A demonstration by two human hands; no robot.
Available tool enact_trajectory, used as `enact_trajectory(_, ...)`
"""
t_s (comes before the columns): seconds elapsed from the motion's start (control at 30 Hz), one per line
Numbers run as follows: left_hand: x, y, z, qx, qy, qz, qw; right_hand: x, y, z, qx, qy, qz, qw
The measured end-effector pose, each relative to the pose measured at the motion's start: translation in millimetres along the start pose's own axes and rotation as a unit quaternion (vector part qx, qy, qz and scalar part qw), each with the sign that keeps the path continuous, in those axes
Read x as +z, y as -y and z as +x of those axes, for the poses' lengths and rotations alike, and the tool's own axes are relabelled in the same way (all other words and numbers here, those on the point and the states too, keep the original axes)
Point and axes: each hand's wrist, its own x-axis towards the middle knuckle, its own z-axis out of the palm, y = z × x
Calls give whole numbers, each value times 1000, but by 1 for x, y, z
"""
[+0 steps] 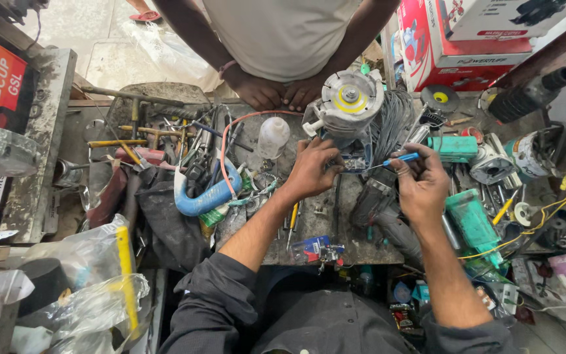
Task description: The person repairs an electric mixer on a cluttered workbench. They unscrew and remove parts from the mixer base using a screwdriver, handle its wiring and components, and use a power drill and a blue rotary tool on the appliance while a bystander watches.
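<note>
A curved blue hose [206,196] lies at the left of the cluttered workbench [309,229]. Right of it, the left hand [312,169] pinches the base of a disc cutter [348,108], probably on a small part there. The right hand [420,183] grips a blue-handled screwdriver [393,160], tip aimed at the cutter.
</note>
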Motion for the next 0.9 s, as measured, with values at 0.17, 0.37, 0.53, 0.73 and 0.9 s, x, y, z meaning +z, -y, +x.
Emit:
enact_trajectory(0.17,1,-6,3,9,-5,-4,1000,10,3,6,-35,15,-75,996)
enact_trajectory(0.37,1,-7,5,6,-5,-7,1000,14,9,12,-44,17,-76,996)
enact_trajectory(0.53,1,-3,6,11,-4,-3,1000,18,10,15,-47,26,-84,995)
enact_trajectory(0.73,1,-1,10,14,-6,-1,1000,19,11,17,-39,32,-83,995)
enact_trajectory(0.9,2,-4,8,6,-2,-3,1000,18,17,16,-52,35,-124,990)
